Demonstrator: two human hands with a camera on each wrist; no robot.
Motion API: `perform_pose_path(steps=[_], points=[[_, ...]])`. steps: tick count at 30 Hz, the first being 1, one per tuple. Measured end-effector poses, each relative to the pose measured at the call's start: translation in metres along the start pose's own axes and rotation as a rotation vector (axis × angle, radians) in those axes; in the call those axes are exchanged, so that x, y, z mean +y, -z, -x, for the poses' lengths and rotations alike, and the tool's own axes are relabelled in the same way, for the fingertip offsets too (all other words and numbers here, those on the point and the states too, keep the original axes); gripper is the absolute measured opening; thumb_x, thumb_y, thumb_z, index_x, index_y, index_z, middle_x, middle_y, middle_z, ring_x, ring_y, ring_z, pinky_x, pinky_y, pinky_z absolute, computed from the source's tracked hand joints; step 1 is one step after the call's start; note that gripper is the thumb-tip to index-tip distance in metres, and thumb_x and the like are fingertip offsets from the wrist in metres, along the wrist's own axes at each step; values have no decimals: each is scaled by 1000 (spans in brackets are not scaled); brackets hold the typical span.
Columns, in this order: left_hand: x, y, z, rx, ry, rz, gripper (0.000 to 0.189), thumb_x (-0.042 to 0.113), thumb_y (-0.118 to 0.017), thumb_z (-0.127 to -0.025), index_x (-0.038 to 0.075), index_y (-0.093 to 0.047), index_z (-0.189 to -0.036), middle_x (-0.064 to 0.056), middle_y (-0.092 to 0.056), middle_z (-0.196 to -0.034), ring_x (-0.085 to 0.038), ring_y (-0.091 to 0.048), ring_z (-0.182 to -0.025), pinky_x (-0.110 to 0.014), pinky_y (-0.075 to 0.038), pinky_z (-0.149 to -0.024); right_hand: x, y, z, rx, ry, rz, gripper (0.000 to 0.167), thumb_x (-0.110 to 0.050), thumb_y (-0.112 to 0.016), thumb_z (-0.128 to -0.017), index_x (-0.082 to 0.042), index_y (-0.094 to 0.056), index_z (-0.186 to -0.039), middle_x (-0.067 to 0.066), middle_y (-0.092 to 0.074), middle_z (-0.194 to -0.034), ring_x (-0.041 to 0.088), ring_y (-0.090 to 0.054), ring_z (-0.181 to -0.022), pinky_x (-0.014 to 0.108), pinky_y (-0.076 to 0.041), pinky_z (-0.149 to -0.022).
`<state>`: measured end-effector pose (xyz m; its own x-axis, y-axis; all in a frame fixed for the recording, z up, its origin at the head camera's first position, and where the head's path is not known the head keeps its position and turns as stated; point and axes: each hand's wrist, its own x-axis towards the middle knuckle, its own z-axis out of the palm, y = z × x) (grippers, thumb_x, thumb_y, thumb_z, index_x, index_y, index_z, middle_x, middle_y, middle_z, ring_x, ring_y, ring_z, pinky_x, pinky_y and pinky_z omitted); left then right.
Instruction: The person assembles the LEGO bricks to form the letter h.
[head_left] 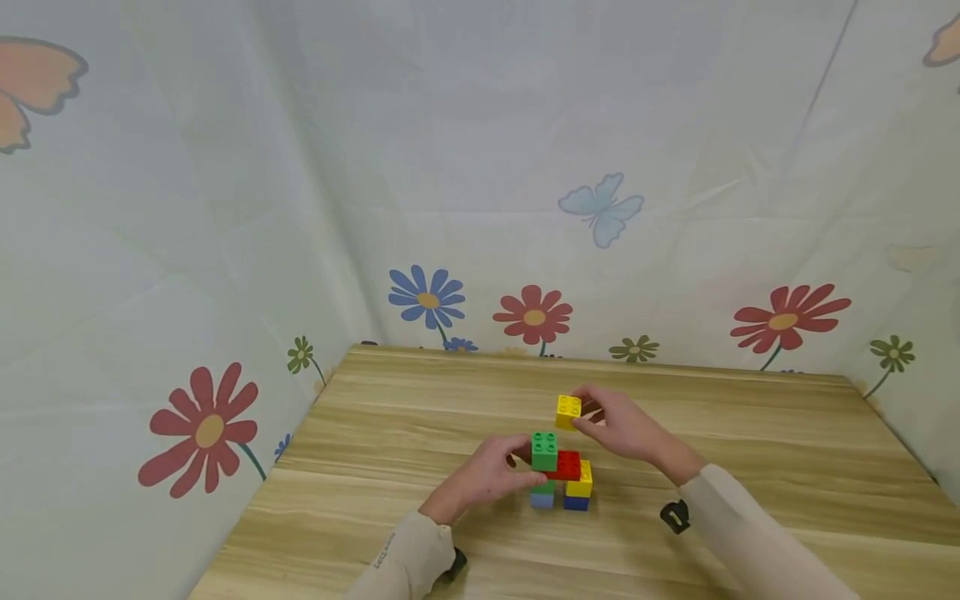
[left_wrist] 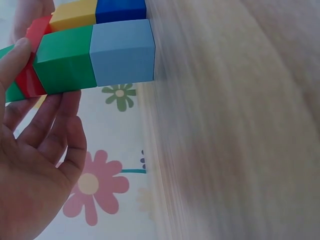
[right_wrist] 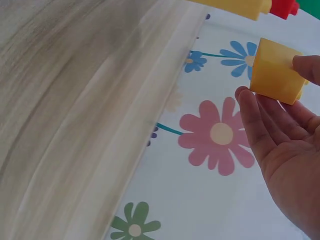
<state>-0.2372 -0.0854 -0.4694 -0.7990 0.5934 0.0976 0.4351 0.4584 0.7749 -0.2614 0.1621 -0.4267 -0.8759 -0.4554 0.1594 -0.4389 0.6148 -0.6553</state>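
Observation:
A small structure of toy building blocks stands on the table. Its left column has a light blue block (left_wrist: 122, 52) at the bottom and a green block (left_wrist: 65, 59) on it; the right column has a dark blue block (head_left: 577, 502) under a yellow block (head_left: 580, 479). Across both lies a red block (head_left: 567, 465), topped at its left end by another green block (head_left: 543, 450). My left hand (head_left: 491, 475) grips the structure around the red and upper green blocks. Beyond it, my right hand (head_left: 618, 425) pinches a loose yellow block (right_wrist: 277, 71) between thumb and fingers, above the table.
The wooden table (head_left: 420, 400) reaches back to a pale cloth (head_left: 480, 167) printed with flowers and butterflies, which also hangs at the left and right. Black straps show near both sleeves.

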Motion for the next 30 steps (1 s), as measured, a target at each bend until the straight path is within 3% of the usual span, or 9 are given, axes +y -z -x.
perform_pose_path(steps=[24, 30], points=[[0, 0, 0, -7, -6, 2, 29, 40, -69, -85, 23, -62, -108, 15, -62, -97, -9, -57, -91, -26, -46, -76, -28, 12, 22, 52, 156, 12, 37, -21, -66, -90, -8, -53, -122, -1, -61, -106, 16, -59, -94, 34, -51, -82], [0, 0, 0, -10, -8, 12, 28, 39, -69, -85, 23, -63, -107, 15, -62, -96, -8, -57, -90, -26, -46, -76, -34, 13, 24, 62, 156, 13, 38, -20, -67, -90, -9, -53, -123, -2, -61, -108, 15, -59, -94, 35, -52, -81]])
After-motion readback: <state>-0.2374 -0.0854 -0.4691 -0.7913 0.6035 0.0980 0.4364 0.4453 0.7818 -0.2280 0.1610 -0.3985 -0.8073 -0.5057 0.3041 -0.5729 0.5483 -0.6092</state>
